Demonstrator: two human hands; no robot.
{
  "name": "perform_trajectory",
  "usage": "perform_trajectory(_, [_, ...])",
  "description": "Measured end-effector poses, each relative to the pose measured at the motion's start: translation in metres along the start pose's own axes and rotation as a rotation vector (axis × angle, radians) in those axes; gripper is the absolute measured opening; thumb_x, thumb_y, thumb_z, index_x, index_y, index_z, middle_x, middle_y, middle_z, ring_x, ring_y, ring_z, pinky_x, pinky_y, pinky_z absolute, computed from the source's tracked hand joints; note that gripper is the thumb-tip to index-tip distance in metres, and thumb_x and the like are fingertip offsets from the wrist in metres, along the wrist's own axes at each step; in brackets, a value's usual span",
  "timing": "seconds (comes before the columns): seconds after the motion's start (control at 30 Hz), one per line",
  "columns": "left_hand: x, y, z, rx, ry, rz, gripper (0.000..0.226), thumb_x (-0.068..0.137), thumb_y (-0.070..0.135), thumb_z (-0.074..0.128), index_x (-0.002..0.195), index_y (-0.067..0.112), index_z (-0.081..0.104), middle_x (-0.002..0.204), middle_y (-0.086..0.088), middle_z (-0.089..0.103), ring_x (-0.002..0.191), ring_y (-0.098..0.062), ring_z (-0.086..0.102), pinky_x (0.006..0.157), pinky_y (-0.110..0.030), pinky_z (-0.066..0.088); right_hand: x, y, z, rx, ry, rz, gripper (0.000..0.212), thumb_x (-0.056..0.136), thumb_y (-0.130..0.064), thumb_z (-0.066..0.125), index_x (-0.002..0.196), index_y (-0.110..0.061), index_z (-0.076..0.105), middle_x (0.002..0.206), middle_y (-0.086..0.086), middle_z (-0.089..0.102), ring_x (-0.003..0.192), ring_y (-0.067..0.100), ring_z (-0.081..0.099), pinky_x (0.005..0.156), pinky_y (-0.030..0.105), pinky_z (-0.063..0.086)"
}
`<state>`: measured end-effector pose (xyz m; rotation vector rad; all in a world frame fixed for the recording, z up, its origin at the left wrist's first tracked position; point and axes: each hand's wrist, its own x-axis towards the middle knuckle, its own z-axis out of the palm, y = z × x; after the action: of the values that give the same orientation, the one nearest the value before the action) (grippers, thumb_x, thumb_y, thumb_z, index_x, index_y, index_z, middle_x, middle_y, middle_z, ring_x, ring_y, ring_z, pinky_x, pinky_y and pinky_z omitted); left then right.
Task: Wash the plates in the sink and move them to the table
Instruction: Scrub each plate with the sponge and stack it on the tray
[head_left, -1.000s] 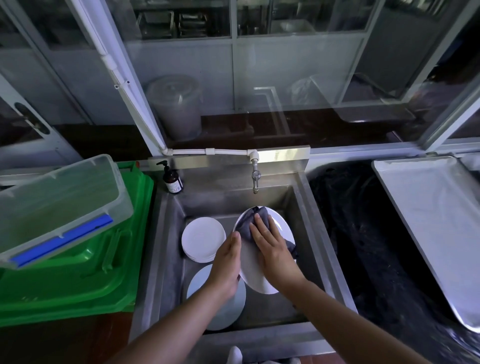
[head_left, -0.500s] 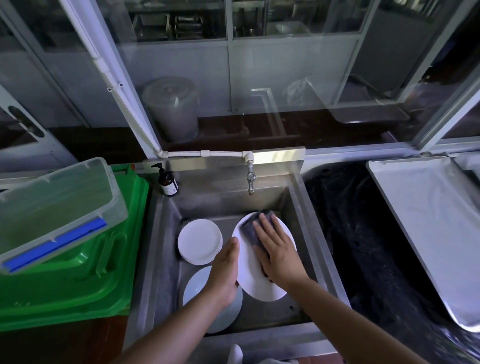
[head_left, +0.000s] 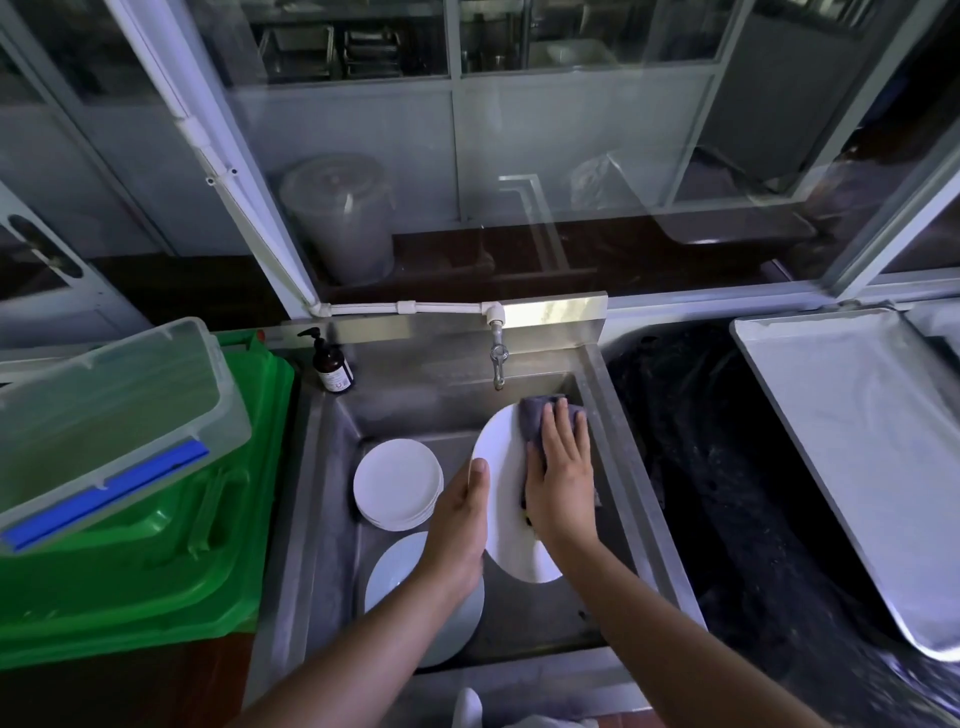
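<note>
Wiping is the step in hand: over the sink (head_left: 618, 415), the left hand (head_left: 460, 525) grips the plate (head_left: 501, 493) by its edge while the right hand (head_left: 563, 467) presses a cloth (head_left: 535, 415) flat-fingered against it. Next likely comes rinsing under the tap (head_left: 497, 358).

White plate (head_left: 501, 499) tilted in steel sink (head_left: 322, 499)

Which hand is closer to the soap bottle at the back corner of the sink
Left. The left hand grips the near-left rim of the plate, on the soap bottle's side. The right hand presses the cloth farther right, across the plate.
</note>
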<state>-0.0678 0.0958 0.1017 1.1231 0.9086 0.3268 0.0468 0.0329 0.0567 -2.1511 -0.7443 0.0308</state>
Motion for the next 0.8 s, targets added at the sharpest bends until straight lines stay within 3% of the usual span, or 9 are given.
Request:
perform_trajectory(0.13, [0.003,0.005,0.002,-0.049,0.05,-0.001,0.036,0.106,0.05,0.045,0.121,0.032,0.071,0.118,0.01,0.075,0.116,-0.014,0.068,0.101,-0.04,0.053,-0.026,-0.009,0.0,-0.013,-0.076,-0.394,0.05,0.108,-0.023,0.028,0.152,-0.002,0.039,0.163,0.012,0.029,0.154,0.038,0.016,0.124,0.049,0.02])
perform_trajectory(0.2, [0.005,0.007,-0.001,-0.068,0.061,0.004,0.035,0.107,0.045,0.045,0.12,0.029,0.073,0.12,0.007,0.075,0.116,-0.014,0.069,0.106,-0.043,0.051,-0.028,0.002,-0.004,-0.026,-0.135,-0.513,0.049,0.105,-0.017,0.031,0.151,-0.003,0.04,0.162,0.012,0.031,0.153,0.04,0.019,0.124,0.048,0.021])
perform_trajectory(0.27, [0.004,0.007,-0.003,-0.072,0.035,0.0,0.035,0.108,0.043,0.044,0.119,0.026,0.072,0.119,0.004,0.076,0.115,-0.017,0.069,0.107,-0.048,0.05,-0.021,0.015,-0.007,-0.038,-0.122,-0.424,0.055,0.099,-0.01,0.037,0.153,-0.006,0.037,0.164,0.008,0.027,0.154,0.036,0.015,0.123,0.05,0.022])
perform_trajectory(0.37, [-0.001,0.004,0.001,-0.051,0.006,0.0,0.036,0.107,0.047,0.042,0.119,0.029,0.071,0.118,0.005,0.075,0.113,-0.018,0.07,0.105,-0.052,0.051,-0.006,0.023,-0.007,-0.035,-0.053,-0.046,0.06,0.097,-0.005,0.038,0.156,-0.008,0.029,0.166,-0.001,0.016,0.156,0.033,0.006,0.122,0.055,0.023])
perform_trajectory(0.4, [-0.002,0.003,0.002,-0.054,0.015,-0.002,0.036,0.107,0.048,0.042,0.12,0.029,0.07,0.118,0.006,0.075,0.114,-0.017,0.069,0.105,-0.051,0.051,-0.007,0.019,-0.006,-0.041,-0.032,-0.021,0.06,0.098,-0.006,0.038,0.156,-0.008,0.029,0.165,0.001,0.016,0.155,0.034,0.007,0.122,0.056,0.023])
perform_trajectory(0.57, [0.001,0.002,0.002,-0.188,0.057,-0.028,0.036,0.108,0.036,0.044,0.122,0.014,0.07,0.122,-0.006,0.074,0.116,-0.021,0.069,0.107,-0.043,0.05,-0.05,0.004,-0.004,-0.042,-0.168,-0.47,0.052,0.104,-0.02,0.044,0.154,-0.009,0.038,0.164,0.008,0.029,0.154,0.035,0.016,0.122,0.049,0.025])
perform_trajectory(0.63, [0.0,0.002,0.0,-0.22,0.04,-0.05,0.038,0.108,0.035,0.044,0.124,0.01,0.069,0.124,-0.009,0.073,0.118,-0.024,0.068,0.108,-0.044,0.049,-0.043,0.017,-0.01,-0.056,-0.193,-0.572,0.051,0.102,-0.012,0.05,0.151,-0.006,0.042,0.163,0.008,0.033,0.153,0.035,0.02,0.122,0.048,0.026])
perform_trajectory(0.7, [0.0,0.001,-0.002,-0.215,0.028,-0.065,0.039,0.109,0.037,0.043,0.124,0.011,0.068,0.122,-0.007,0.074,0.12,-0.026,0.067,0.107,-0.048,0.05,-0.031,0.032,-0.012,-0.052,-0.159,-0.489,0.049,0.1,-0.008,0.049,0.149,-0.004,0.046,0.161,0.008,0.035,0.153,0.033,0.022,0.12,0.052,0.031])
perform_trajectory(0.8, [-0.004,0.001,0.001,-0.193,0.016,-0.06,0.037,0.108,0.039,0.043,0.123,0.016,0.068,0.118,-0.002,0.076,0.112,-0.021,0.07,0.094,-0.041,0.056,-0.02,0.04,-0.012,-0.01,-0.068,-0.104,0.049,0.102,-0.019,0.041,0.149,-0.006,0.046,0.161,-0.001,0.031,0.155,0.026,0.017,0.118,0.054,0.032])
